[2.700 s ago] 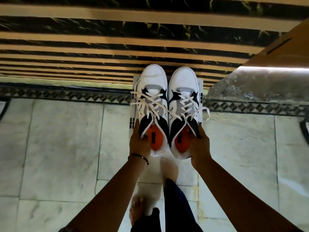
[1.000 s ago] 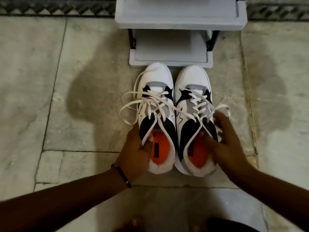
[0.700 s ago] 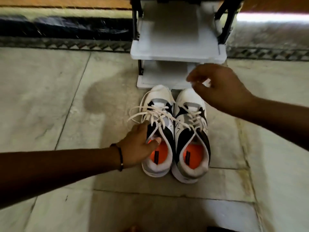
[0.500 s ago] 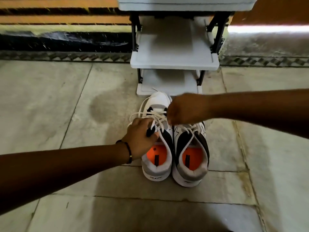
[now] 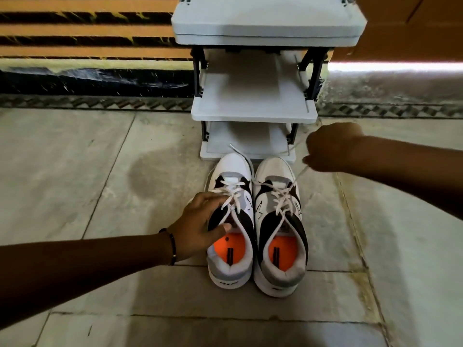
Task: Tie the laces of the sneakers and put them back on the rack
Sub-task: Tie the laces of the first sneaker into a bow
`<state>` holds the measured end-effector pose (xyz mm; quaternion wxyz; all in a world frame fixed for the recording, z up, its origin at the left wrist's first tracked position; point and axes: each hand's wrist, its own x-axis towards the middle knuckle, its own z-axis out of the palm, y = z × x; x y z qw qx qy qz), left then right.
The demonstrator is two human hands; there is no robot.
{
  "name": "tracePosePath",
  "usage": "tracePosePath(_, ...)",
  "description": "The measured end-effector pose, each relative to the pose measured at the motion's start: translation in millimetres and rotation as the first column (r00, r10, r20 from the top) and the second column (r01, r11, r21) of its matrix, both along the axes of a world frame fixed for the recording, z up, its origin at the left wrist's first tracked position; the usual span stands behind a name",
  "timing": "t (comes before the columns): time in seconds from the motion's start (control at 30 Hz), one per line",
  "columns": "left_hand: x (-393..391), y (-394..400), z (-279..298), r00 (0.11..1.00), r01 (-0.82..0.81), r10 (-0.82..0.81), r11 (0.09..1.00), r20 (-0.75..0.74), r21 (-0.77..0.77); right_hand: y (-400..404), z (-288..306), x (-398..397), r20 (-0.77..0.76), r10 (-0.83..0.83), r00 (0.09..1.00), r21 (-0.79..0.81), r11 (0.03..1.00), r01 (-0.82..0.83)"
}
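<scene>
Two white, black and grey sneakers with orange insoles stand side by side on the floor, toes toward a white shoe rack [image 5: 253, 113]. My left hand [image 5: 200, 226] grips the collar and lace area of the left sneaker [image 5: 231, 191]. My right hand [image 5: 328, 146] is closed on a white lace [image 5: 299, 172], drawn taut up and to the right from the right sneaker [image 5: 278, 261]. Both sneakers' laces are untied and loose. One lace end lies over the left sneaker's toe.
The rack has three white shelves on black posts and stands against a wall with orange and black stripes [image 5: 87, 33]. Pale marble floor tiles [image 5: 75, 171] spread on all sides. A dark patterned border strip [image 5: 100, 102] runs along the wall's foot.
The sneakers were set down on the floor before the rack. My right hand moved from over the left sneaker's laces out to the right, pulling a lace taut. My left hand stayed on the left sneaker.
</scene>
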<state>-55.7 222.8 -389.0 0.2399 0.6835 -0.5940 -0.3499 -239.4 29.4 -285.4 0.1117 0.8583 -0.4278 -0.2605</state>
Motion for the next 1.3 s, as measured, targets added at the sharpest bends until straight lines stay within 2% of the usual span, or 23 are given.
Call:
tracePosePath(0.07,3,1,1,0.999,0.034,-0.034,0.999,-0.015,-0.007,-4,8,-5,0.043,0.003,0.999,-0.022,1.0,-0.002)
tracePosePath(0.13,3,2,2,0.998,0.022,-0.022,1.0,-0.054,0.009,7,7,-3,0.19,0.07,0.979,-0.033,0.997,-0.064)
tracePosePath(0.2,-3,-2,8,0.978,-0.067,0.082,0.994,-0.191,0.081,27,-2,7,0.352,0.133,0.927,0.065,0.984,-0.166)
tracePosePath(0.3,-14,-15,18,0.84,-0.179,0.262,0.96,-0.474,0.214,55,-24,26,0.478,0.021,0.878,0.371,0.901,-0.223)
tracePosePath(0.37,-19,-23,26,0.745,-0.3,0.414,0.908,-0.522,0.292,68,-41,39,0.513,-0.067,0.856,0.502,0.832,-0.235)
tracePosePath(0.47,-18,-32,40,0.661,-0.474,0.542,0.838,-0.52,0.272,80,-59,49,0.606,-0.225,0.763,0.564,0.798,-0.212)
tracePosePath(0.53,-14,-35,49,0.665,-0.519,0.56,0.822,-0.493,0.233,82,-65,50,0.643,-0.377,0.666,0.636,0.748,-0.19)
tracePosePath(0.6,-9,-34,58,0.696,-0.491,0.509,0.852,-0.506,0.182,84,-64,48,0.619,-0.56,0.551,0.744,0.644,-0.181)
tracePosePath(0.7,-6,-33,72,0.775,-0.399,0.392,0.912,-0.495,0.097,83,-57,43,0.486,-0.808,0.333,0.873,0.428,-0.233)
tracePosePath(0.77,-7,-35,83,0.839,-0.329,0.267,0.943,-0.475,-0.051,80,-47,39,0.414,-0.871,0.264,0.899,0.346,-0.27)
tracePosePath(0.83,-9,-40,94,0.899,-0.222,0.12,0.954,-0.421,-0.202,74,-37,39,0.425,-0.862,0.274,0.887,0.338,-0.314)
tracePosePath(0.9,-8,-46,100,0.928,-0.132,0.017,0.949,-0.371,-0.287,69,-28,41,0.48,-0.824,0.303,0.854,0.358,-0.377)
tracePosePath(0.97,-5,-52,105,0.963,-0.003,-0.085,0.946,-0.257,-0.323,65,-19,42,0.52,-0.795,0.311,0.823,0.37,-0.43)
tracePosePath(1.07,0,-56,108,0.98,0.173,-0.193,0.944,-0.046,-0.28,60,-11,42,0.567,-0.766,0.302,0.793,0.41,-0.45)
tracePosePath(1.13,2,-56,107,0.98,0.18,-0.194,0.956,-0.039,-0.232,57,-10,41,0.562,-0.773,0.295,0.8,0.417,-0.432)
tracePosePath(1.3,8,-53,100,0.987,0.022,-0.041,0.993,-0.158,-0.117,52,-11,38,0.514,-0.82,0.251,0.829,0.399,-0.392)
